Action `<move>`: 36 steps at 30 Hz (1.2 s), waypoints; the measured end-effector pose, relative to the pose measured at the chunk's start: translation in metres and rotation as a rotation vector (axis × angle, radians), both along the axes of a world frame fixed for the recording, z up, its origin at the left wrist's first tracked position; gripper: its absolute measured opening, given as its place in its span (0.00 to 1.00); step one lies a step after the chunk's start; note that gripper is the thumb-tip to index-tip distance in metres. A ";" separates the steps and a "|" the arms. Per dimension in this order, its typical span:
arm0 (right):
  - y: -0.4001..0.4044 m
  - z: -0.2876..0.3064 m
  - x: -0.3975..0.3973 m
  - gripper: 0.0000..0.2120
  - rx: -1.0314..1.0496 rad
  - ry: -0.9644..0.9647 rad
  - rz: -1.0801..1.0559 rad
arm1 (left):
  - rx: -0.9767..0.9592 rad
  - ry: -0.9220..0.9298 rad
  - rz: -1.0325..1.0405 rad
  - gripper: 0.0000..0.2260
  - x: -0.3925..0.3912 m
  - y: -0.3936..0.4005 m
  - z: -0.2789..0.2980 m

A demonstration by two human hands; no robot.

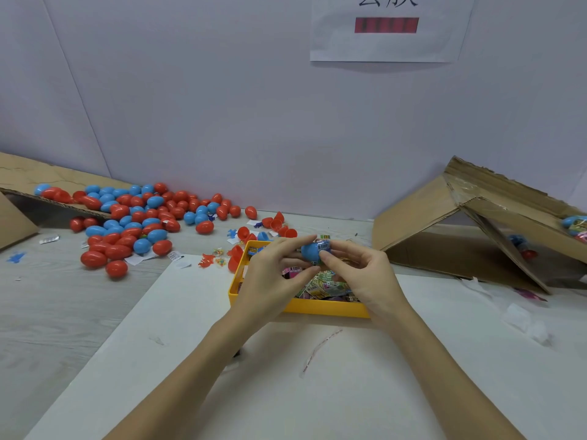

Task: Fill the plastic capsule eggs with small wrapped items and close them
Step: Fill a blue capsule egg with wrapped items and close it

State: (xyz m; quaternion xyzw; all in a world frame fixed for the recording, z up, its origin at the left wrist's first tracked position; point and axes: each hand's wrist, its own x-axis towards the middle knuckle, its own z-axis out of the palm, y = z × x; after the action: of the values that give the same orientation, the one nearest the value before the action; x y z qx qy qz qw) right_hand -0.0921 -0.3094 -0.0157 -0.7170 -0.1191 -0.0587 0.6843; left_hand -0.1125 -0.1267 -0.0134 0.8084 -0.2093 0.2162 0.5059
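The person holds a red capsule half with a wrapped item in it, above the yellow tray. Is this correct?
Not quite: the capsule half is blue, not red. The head view shows it with a wrapped item in it, held by both the left hand and the right hand above the yellow tray.

A yellow plastic tray (317, 308) of small wrapped packets (320, 285) sits mid-bench. A heap of red and blue plastic eggs (133, 223) lies toward the far left edge, a tilted cardboard box (444, 230) at the far right.
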 end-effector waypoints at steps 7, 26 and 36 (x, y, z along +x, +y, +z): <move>-0.001 0.007 -0.003 0.12 0.058 0.064 0.128 | 0.064 -0.192 0.075 0.23 -0.001 0.004 0.006; -0.003 0.013 -0.004 0.21 0.121 0.207 0.161 | 0.195 -0.280 0.100 0.22 -0.004 -0.003 0.005; -0.003 0.016 -0.006 0.17 0.119 0.244 0.187 | 0.157 -0.255 0.048 0.21 0.004 0.008 0.003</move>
State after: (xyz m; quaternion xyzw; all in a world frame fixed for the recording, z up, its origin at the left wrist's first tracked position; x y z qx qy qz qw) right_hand -0.0984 -0.3124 0.0007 -0.6627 -0.0975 0.0857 0.7375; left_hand -0.1083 -0.1187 -0.0104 0.8163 -0.2684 0.3120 0.4053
